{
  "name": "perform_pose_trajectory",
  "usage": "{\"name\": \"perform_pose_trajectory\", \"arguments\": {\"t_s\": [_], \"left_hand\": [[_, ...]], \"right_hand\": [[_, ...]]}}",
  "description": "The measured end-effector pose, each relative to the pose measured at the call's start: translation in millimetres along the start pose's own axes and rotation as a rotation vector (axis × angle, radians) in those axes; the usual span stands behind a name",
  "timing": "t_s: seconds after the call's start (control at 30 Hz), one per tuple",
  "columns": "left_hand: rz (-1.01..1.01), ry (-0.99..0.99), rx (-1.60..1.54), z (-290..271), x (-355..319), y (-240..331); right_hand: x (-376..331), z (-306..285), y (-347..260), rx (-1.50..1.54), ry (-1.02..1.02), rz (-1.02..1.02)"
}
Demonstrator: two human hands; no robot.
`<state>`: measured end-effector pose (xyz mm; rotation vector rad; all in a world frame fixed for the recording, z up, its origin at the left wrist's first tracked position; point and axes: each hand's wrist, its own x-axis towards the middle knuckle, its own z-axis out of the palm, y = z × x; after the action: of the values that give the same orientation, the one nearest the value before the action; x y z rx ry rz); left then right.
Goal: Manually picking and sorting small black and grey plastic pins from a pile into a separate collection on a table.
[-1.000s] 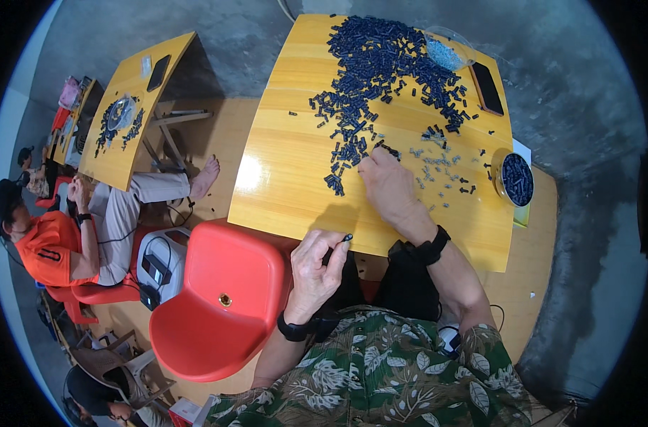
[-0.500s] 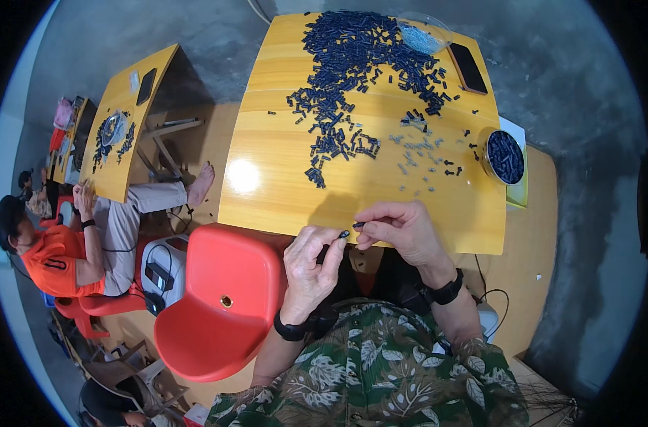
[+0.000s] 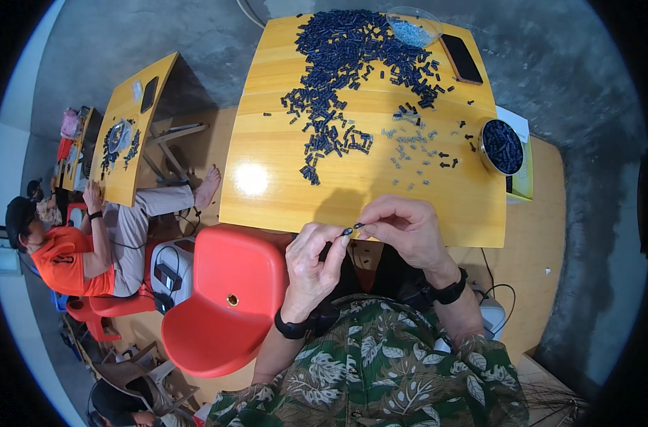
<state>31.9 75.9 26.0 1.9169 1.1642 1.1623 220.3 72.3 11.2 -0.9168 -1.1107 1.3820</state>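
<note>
Near the front edge of the yellow table (image 3: pixel 267 192), my left hand (image 3: pixel 311 263) pinches a small black cylindrical piece (image 3: pixel 347 231) between thumb and fingertips, its end facing up. My right hand (image 3: pixel 408 229) is closed on another small dark piece (image 3: pixel 359 225), held close to the left one; whether the two touch I cannot tell. A big heap of similar black pieces (image 3: pixel 338 43) spreads over the far part of the table. Small clear or grey pieces (image 3: pixel 413 146) lie scattered right of the middle, with a few black ones beside them.
A round metal bowl (image 3: pixel 483 158) full of black pieces stands at the right edge, by a yellow-and-white box (image 3: pixel 523 174). A clear dish (image 3: pixel 438 25) of pale blue bits and a phone (image 3: pixel 463 60) lie at the back. Left are a red chair (image 3: pixel 217 320) and a seated person (image 3: pixel 75 260).
My right hand has come closer to the left, so the two small pieces are now nearly together. The whole view has shifted slightly.
</note>
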Motion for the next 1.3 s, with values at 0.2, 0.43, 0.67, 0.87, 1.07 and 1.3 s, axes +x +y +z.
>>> {"name": "perform_pose_trajectory", "arguments": {"t_s": [0.2, 0.43, 0.67, 0.87, 1.07, 1.3], "left_hand": [[-0.008, -0.019, 0.008, -0.9, 0.3, 0.0], [0.033, -0.038, 0.055, -2.0, 3.2, -0.2], [0.121, -0.077, 0.121, -6.3, 8.5, -2.2], [0.091, -0.164, 0.054, -9.9, 14.9, 1.4], [0.125, -0.142, 0.136, -9.4, 14.1, 1.0], [0.131, -0.125, 0.205, -5.3, 12.1, 5.6]], "right_hand": [[1.4, 0.0, -10.6, -0.133, -0.042, -0.117], [3.8, 0.0, -17.2, -0.300, -0.064, -0.183], [8.0, -0.5, -27.0, -0.474, -0.145, -0.283], [14.2, -7.7, -25.7, -0.491, -0.243, -0.311], [16.2, -5.8, -15.5, -0.466, -0.244, -0.331], [13.0, -5.1, 14.1, 0.198, -0.139, 0.195]]}}
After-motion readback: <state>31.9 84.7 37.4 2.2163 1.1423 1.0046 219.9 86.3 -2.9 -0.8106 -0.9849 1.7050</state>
